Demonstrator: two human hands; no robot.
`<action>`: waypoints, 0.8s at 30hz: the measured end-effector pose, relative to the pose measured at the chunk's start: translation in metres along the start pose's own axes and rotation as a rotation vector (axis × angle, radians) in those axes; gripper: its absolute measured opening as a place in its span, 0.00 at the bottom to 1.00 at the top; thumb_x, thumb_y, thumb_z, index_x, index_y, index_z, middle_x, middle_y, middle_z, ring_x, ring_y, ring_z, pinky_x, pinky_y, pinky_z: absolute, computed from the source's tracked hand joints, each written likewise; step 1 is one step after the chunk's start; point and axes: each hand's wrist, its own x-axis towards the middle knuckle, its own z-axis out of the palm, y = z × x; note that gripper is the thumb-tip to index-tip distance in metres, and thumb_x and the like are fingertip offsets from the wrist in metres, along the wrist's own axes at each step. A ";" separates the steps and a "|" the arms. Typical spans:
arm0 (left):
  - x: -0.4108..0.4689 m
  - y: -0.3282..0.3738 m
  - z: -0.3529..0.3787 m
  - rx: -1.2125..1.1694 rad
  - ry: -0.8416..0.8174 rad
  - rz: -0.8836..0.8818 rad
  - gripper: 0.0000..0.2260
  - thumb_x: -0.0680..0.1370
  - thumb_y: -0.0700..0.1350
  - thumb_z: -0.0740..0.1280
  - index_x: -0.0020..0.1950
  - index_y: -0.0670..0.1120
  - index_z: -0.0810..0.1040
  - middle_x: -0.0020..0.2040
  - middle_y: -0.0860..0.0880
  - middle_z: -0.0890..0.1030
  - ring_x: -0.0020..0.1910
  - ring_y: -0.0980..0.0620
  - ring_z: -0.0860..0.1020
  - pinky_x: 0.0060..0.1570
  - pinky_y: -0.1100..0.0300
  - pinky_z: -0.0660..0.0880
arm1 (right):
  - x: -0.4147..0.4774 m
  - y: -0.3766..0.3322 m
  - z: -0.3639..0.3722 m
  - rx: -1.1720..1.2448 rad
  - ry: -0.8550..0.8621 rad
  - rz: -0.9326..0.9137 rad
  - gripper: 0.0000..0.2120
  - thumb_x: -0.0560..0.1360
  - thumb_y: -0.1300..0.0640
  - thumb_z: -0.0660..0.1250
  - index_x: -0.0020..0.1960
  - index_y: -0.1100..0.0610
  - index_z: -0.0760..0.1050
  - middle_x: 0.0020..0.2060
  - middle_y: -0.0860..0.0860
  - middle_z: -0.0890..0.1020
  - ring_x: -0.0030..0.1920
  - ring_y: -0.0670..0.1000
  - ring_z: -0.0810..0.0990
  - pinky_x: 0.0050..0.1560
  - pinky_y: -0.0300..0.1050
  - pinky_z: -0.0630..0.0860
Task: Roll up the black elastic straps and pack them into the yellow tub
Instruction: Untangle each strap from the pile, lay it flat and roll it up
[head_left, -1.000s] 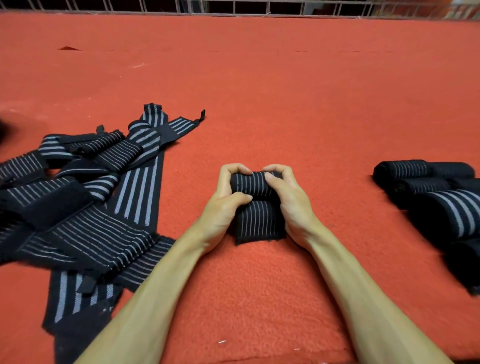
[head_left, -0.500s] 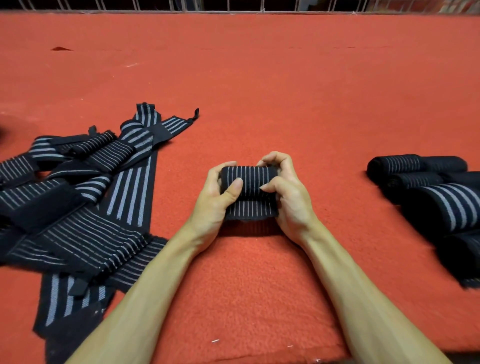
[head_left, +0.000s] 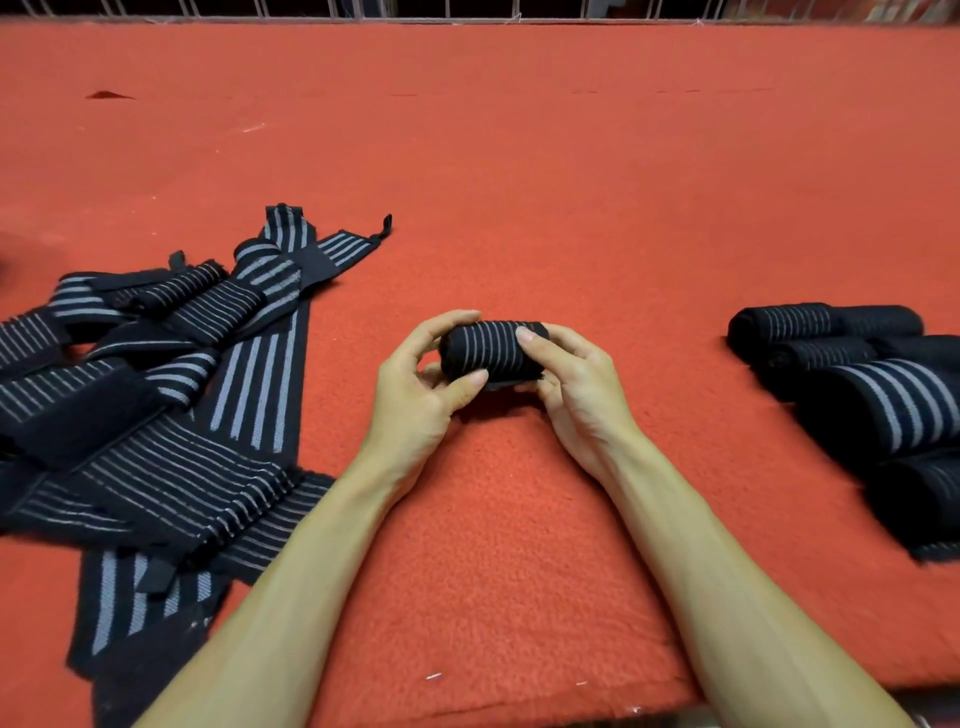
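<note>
Head view. Landmark: tight roll of black elastic strap with thin grey stripes (head_left: 491, 351), centre of the red felt-covered bench (head_left: 519, 182).

- Left hand (head_left: 415, 400): fingers (head_left: 457, 318) curled over the roll's left end, thumb pressed under its front.
- Right hand (head_left: 582, 389): fingers (head_left: 530, 335) laid across the roll's right end, clamping it.
- Short tail end poking out under the roll; likely to spring open if pressure eases before it is fastened.
- Heap of unrolled black striped straps (head_left: 156, 395), left of the roll; tangled, so lifting one may drag others.
- Row of finished black rolls (head_left: 857, 384), right of the roll; may loosen when gathered.
- Yellow tub: not in view.
</note>
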 end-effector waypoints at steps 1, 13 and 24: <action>0.000 0.000 0.000 -0.004 0.001 -0.012 0.22 0.72 0.31 0.71 0.60 0.52 0.78 0.56 0.50 0.80 0.43 0.56 0.80 0.38 0.67 0.76 | 0.000 0.000 -0.001 0.025 0.006 -0.019 0.13 0.76 0.64 0.67 0.58 0.68 0.75 0.47 0.58 0.81 0.46 0.53 0.80 0.43 0.43 0.78; -0.011 0.014 0.003 0.216 0.084 -0.182 0.18 0.71 0.34 0.74 0.59 0.48 0.80 0.55 0.48 0.83 0.49 0.56 0.81 0.51 0.56 0.78 | -0.018 -0.015 -0.016 -0.474 0.030 -0.101 0.11 0.72 0.66 0.72 0.51 0.55 0.77 0.46 0.48 0.80 0.49 0.47 0.78 0.47 0.39 0.75; -0.065 0.039 0.115 0.175 -0.153 -0.243 0.15 0.71 0.33 0.74 0.56 0.44 0.79 0.49 0.48 0.82 0.37 0.66 0.80 0.38 0.72 0.75 | -0.068 -0.141 -0.121 -0.989 0.012 0.017 0.05 0.74 0.58 0.73 0.48 0.58 0.80 0.39 0.52 0.82 0.40 0.48 0.80 0.38 0.37 0.77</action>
